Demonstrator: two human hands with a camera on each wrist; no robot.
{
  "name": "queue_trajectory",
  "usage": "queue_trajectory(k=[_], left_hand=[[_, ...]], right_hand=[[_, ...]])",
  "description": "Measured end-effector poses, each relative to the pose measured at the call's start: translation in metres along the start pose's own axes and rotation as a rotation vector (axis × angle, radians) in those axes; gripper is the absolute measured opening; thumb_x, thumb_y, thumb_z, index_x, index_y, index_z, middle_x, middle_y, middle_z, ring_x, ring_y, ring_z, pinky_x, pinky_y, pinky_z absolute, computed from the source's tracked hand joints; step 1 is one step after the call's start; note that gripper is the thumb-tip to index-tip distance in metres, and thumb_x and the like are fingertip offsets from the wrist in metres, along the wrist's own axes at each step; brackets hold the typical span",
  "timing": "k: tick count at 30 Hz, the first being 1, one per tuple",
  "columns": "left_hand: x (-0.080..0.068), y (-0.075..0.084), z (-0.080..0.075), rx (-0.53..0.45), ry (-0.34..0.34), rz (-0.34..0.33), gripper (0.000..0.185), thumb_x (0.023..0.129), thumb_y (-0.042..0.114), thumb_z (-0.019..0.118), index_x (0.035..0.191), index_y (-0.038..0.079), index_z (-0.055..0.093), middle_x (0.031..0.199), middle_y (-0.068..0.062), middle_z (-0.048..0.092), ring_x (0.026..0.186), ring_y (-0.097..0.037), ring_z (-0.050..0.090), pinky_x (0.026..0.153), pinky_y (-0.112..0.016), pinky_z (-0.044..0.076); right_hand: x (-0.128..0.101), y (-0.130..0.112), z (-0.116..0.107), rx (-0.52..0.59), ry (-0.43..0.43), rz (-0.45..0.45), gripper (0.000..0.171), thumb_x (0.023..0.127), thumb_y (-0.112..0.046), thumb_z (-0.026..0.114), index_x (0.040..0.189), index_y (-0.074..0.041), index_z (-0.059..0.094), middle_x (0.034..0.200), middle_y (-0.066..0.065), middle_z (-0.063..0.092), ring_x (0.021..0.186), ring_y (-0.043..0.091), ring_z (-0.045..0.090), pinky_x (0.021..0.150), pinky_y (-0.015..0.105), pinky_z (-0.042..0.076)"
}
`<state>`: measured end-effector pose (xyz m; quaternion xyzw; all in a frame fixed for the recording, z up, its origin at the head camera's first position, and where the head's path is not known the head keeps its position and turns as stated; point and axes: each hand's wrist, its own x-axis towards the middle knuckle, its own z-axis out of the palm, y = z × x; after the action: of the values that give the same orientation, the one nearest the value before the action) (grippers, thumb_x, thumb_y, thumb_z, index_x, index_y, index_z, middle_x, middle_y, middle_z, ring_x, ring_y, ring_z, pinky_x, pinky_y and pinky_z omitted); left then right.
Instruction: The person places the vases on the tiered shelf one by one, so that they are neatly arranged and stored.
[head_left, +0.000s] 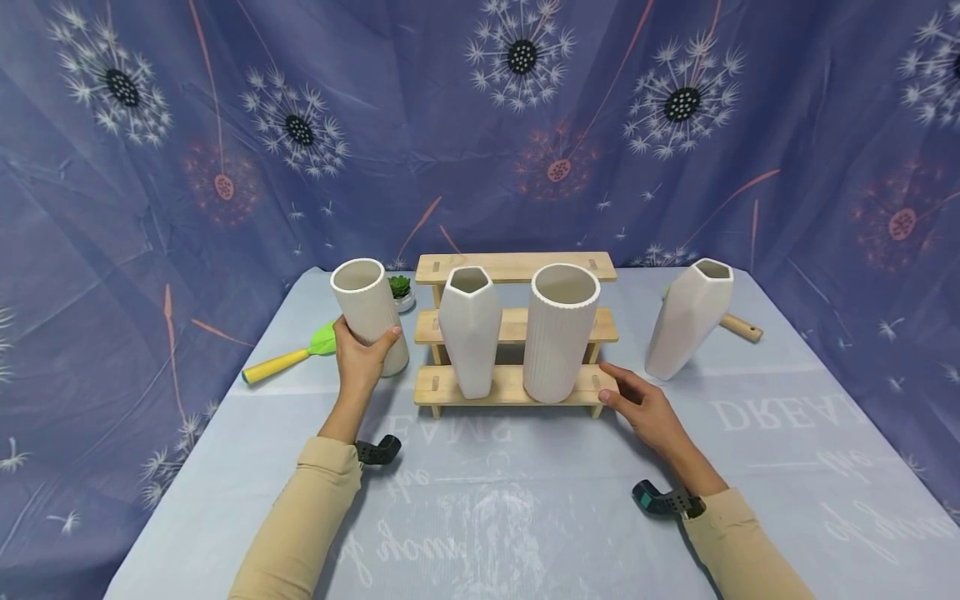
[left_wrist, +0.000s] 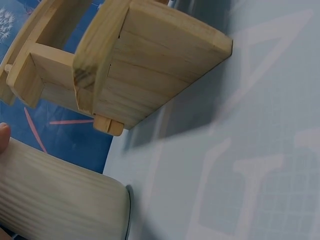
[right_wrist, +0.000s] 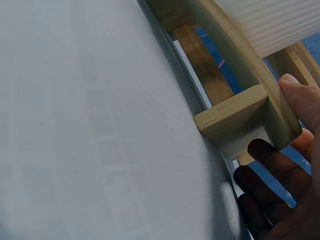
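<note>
My left hand (head_left: 360, 358) is wrapped around a white ribbed cylindrical vase (head_left: 369, 304), which stands slightly tilted in the head view, left of a three-step wooden shelf (head_left: 513, 268). In the left wrist view, the base of this vase (left_wrist: 60, 195) shows close to the cloth, beside the shelf's end. My right hand (head_left: 645, 408) holds the right end of the lowest step; in the right wrist view a fingertip lies on the board (right_wrist: 280, 112) and other fingers curl below it. On that step stand a white faceted vase (head_left: 471, 333) and a wider ribbed vase (head_left: 558, 342).
Another white faceted vase (head_left: 690, 317) stands at the right, before a tool with a wooden handle (head_left: 741, 327). Far left lies a green shovel with a yellow handle (head_left: 277, 365). A small potted succulent (head_left: 401, 290) sits behind the left vase. A dandelion-print curtain (head_left: 450, 150) hangs behind.
</note>
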<state>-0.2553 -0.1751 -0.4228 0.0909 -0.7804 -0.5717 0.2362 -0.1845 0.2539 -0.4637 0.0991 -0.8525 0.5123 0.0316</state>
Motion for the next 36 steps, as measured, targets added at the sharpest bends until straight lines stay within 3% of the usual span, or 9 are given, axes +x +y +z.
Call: queue_trajectory(k=[7, 14, 21, 36], left_hand=[[0.0, -0.001, -0.003, -0.027, 0.018, -0.002, 0.086, 0.073, 0.028, 0.08, 0.14, 0.01, 0.029, 0.137, -0.015, 0.044, 0.125, -0.029, 0.045, 0.107, -0.049, 0.033], [-0.004, 0.009, -0.01, -0.076, 0.032, 0.003, 0.086, 0.073, 0.029, 0.081, 0.14, 0.011, 0.03, 0.136, -0.014, 0.045, 0.124, -0.028, 0.045, 0.106, -0.049, 0.033], [-0.007, 0.025, -0.018, -0.134, 0.035, 0.025, 0.083, 0.073, 0.024, 0.081, 0.138, 0.011, 0.031, 0.133, -0.013, 0.046, 0.122, -0.026, 0.046, 0.106, -0.047, 0.033], [-0.008, 0.065, -0.037, -0.215, 0.016, 0.072, 0.076, 0.075, 0.024, 0.079, 0.136, 0.018, 0.035, 0.125, -0.003, 0.046, 0.113, -0.018, 0.047, 0.098, -0.046, 0.039]], right_hand=[[0.0, 0.0, 0.0, 0.0, -0.003, 0.003, 0.052, 0.091, -0.032, 0.062, 0.139, -0.017, 0.048, 0.142, 0.009, 0.049, 0.107, -0.015, 0.046, 0.086, 0.005, 0.039], [0.0, 0.002, 0.0, 0.008, -0.002, -0.011, 0.052, 0.091, -0.031, 0.063, 0.139, -0.016, 0.048, 0.141, 0.01, 0.05, 0.107, -0.014, 0.047, 0.086, 0.006, 0.039], [0.001, 0.005, 0.001, 0.031, 0.011, -0.017, 0.051, 0.091, -0.028, 0.063, 0.138, -0.016, 0.049, 0.131, 0.013, 0.057, 0.1, -0.009, 0.053, 0.08, 0.011, 0.044], [0.001, 0.003, 0.001, -0.008, 0.006, 0.0, 0.052, 0.091, -0.032, 0.063, 0.139, -0.019, 0.048, 0.136, 0.01, 0.053, 0.103, -0.011, 0.05, 0.082, 0.009, 0.043]])
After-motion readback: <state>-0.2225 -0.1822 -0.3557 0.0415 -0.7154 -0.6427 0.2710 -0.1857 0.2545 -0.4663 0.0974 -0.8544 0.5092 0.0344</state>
